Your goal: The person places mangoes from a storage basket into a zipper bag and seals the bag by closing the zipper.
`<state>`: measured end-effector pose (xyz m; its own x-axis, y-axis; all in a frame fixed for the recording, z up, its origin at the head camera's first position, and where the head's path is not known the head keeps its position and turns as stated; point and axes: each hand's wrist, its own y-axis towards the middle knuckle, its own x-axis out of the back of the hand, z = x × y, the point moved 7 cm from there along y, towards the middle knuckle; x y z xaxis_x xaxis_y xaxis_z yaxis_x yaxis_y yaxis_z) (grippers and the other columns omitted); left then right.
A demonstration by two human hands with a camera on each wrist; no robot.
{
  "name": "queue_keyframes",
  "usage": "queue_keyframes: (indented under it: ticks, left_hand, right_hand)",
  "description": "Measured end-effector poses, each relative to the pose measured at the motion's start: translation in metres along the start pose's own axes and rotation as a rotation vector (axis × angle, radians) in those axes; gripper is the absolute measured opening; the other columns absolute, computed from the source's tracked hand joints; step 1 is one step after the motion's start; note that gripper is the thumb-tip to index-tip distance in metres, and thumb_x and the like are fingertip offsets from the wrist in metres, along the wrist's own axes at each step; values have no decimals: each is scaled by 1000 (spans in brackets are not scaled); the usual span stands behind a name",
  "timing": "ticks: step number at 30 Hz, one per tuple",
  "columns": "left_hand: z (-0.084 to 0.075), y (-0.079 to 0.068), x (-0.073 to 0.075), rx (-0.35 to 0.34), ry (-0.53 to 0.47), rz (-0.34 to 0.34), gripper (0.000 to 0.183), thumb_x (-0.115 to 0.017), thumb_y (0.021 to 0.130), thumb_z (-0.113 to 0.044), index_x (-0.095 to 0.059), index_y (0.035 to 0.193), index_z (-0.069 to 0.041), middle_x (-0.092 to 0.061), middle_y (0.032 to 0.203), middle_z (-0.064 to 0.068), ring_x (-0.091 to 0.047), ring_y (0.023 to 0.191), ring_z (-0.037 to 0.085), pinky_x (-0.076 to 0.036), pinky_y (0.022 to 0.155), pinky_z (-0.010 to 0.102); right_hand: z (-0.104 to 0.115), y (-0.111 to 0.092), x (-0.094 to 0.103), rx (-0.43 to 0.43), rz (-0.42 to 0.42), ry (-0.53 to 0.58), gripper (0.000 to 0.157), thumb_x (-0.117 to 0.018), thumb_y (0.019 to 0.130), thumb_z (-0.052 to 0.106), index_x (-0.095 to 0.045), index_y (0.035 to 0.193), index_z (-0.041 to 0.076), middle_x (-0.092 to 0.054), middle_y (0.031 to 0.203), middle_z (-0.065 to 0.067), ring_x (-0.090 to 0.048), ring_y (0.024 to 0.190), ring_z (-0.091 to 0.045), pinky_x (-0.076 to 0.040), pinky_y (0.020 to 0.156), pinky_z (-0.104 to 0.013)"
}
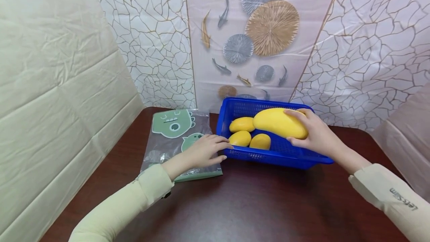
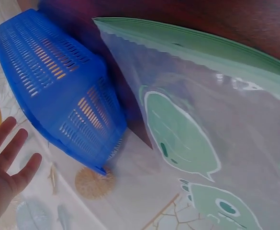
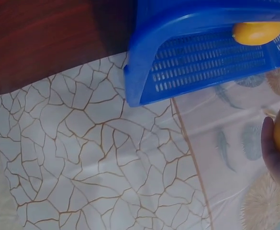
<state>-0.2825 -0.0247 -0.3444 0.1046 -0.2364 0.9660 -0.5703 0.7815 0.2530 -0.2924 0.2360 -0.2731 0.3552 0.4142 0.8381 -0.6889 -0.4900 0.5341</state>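
One big yellow mango (image 1: 278, 121) is hanging over the blue basket (image 1: 285, 158), the right hand (image 1: 314, 132) wrapping its right end, probably for a secure hold, while the left hand (image 1: 205, 150) is hovering, loose-fingered and empty, by the basket's left corner.

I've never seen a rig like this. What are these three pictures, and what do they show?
There is no machine here: these are a person's two bare hands. The wide picture comes from a camera worn on the head; the other two come from cameras worn on the left and right wrists. On the dark table stands a blue basket with three yellow fruits in it, and left of it lies a clear green-edged bag. The right hand grips a larger yellow fruit over the basket; the left hand holds nothing, beside the basket's rim.
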Motion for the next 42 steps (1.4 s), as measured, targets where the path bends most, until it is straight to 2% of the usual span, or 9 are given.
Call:
queue_keyframes:
  ticks: [3, 12, 19, 31, 38, 42]
  left_hand:
    - [1, -7, 0, 4, -9, -2, 32, -57, 93, -31, -60, 123, -21, -59, 127, 2, -54, 120, 20, -42, 101, 42]
    - [10, -32, 0, 5, -4, -42, 30, -60, 91, -25, -62, 119, -19, -62, 122, 5, -56, 115, 20, -44, 98, 43]
    - [24, -55, -6, 69, -10, -15, 32, -63, 88, -26, -63, 118, -16, -62, 120, 4, -57, 114, 22, -45, 96, 45]
    - [34, -79, -18, 105, 8, 5, 32, -64, 87, -25, -63, 117, -16, -63, 116, 4, -58, 112, 23, -46, 92, 51]
    - [41, -92, -19, 110, 14, 4, 33, -66, 84, -24, -64, 115, -13, -63, 113, 5, -59, 108, 23, -46, 93, 47]
    - [45, -104, -22, 127, 27, 16, 37, -68, 82, -26, -64, 116, -12, -63, 111, 5, -60, 104, 23, -47, 88, 46]
  right_hand:
    - [2, -1, -3, 20, -4, 28, 78, -80, 65, 16, -47, 135, 15, -48, 119, -21, -51, 97, -37, -43, 74, -52]
    - [9, -4, -5, 51, -20, 87, 78, -79, 63, 11, -44, 132, 5, -45, 120, -23, -45, 105, -37, -39, 81, -53]
    - [18, -5, -10, 57, -9, 121, 77, -78, 64, 11, -43, 133, 5, -43, 123, -23, -43, 109, -36, -39, 83, -53]
    - [37, -13, -22, 51, 43, 164, 77, -77, 68, 12, -40, 135, 6, -40, 127, -21, -41, 111, -36, -40, 85, -54]
    - [52, -18, -23, 78, 45, 164, 75, -77, 69, 13, -41, 134, 6, -41, 128, -19, -42, 113, -35, -42, 86, -53]
    - [56, -21, -27, 66, 42, 171, 76, -78, 69, 14, -41, 135, 8, -41, 129, -18, -43, 113, -35, -44, 86, -53]
